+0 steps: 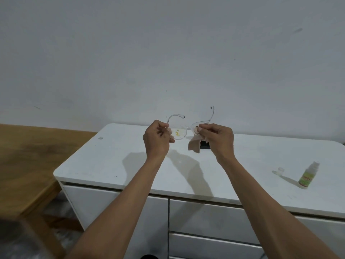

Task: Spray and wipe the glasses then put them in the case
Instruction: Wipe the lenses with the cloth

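Observation:
A pair of clear-framed glasses (180, 134) is held up above the white cabinet top (112, 161), both temples unfolded and pointing away from me. My left hand (157, 138) pinches the left end of the frame. My right hand (217, 136) presses a beige cloth (194, 144) against the right lens, and the cloth's loose end hangs below. Yellowish specks show on the left lens. A small spray bottle (308, 174) with a green label stands at the right, with its clear cap (280, 171) beside it. A dark object (205, 145), perhaps the case, is mostly hidden behind my right hand.
The cabinet has drawers below its front edge (205, 217). A wooden table (28, 161) stands to the left, lower than the cabinet. A plain white wall (168, 53) rises right behind the cabinet. A small clear item (101, 137) lies near the cabinet's back left corner.

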Action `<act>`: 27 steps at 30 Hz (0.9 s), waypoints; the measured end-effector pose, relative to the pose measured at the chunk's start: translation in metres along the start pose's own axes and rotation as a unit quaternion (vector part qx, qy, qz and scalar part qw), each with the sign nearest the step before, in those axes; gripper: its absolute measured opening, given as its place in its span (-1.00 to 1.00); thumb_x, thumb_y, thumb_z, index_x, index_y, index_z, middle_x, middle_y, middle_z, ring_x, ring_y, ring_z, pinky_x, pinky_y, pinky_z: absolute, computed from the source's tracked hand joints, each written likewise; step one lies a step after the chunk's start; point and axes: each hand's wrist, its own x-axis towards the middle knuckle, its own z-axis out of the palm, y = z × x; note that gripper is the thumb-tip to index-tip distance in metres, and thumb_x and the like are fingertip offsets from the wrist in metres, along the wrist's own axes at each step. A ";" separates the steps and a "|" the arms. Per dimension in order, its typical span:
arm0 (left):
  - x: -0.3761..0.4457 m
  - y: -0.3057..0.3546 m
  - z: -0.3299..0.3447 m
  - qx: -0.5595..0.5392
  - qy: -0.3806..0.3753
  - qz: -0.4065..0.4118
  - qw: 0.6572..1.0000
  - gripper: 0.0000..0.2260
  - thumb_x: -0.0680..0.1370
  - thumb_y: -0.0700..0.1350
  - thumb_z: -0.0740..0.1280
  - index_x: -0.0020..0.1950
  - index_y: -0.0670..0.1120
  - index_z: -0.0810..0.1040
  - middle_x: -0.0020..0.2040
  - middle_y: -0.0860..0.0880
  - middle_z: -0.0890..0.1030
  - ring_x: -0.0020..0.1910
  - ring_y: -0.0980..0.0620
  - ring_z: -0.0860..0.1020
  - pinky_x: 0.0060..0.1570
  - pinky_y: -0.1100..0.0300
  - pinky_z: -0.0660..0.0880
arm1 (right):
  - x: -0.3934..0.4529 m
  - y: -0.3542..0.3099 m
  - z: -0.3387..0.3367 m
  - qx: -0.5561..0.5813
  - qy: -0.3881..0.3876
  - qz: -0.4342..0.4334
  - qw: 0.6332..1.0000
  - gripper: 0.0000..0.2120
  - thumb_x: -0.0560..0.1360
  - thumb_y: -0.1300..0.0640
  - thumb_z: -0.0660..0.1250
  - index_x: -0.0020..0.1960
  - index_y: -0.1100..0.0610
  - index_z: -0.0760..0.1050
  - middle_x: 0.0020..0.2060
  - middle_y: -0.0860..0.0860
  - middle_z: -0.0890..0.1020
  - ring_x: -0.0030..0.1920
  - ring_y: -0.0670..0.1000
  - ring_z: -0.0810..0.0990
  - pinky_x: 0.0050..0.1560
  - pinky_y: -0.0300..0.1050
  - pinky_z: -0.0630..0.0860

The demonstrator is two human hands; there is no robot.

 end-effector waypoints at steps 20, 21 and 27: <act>0.005 0.034 0.019 0.005 0.020 0.078 0.997 -0.87 0.52 -0.43 0.21 -0.09 -0.26 0.51 -0.25 -0.21 0.62 -0.44 -0.13 0.61 -0.31 -0.04 0.64 | 0.027 -0.013 0.052 0.229 0.153 0.014 0.961 -0.88 0.42 0.29 0.53 -0.20 0.13 0.63 -0.11 0.11 0.72 0.04 0.19 0.72 0.08 0.08 0.68; 0.006 0.034 0.018 0.011 0.022 0.080 0.996 -0.87 0.52 -0.44 0.21 -0.09 -0.26 0.51 -0.25 -0.21 0.62 -0.44 -0.13 0.61 -0.31 -0.04 0.64 | 0.028 -0.011 0.052 0.240 0.139 0.022 0.960 -0.88 0.43 0.30 0.53 -0.20 0.15 0.62 -0.10 0.12 0.71 0.05 0.21 0.72 0.07 0.07 0.69; 0.006 0.023 0.008 0.027 0.018 0.069 0.997 -0.87 0.51 -0.43 0.23 -0.10 -0.26 0.52 -0.24 -0.21 0.62 -0.42 -0.12 0.61 -0.32 -0.08 0.65 | 0.025 0.001 0.039 0.151 0.046 0.064 0.985 -0.89 0.42 0.27 0.54 -0.19 0.18 0.61 -0.19 0.07 0.72 -0.19 0.13 0.70 0.03 0.14 0.65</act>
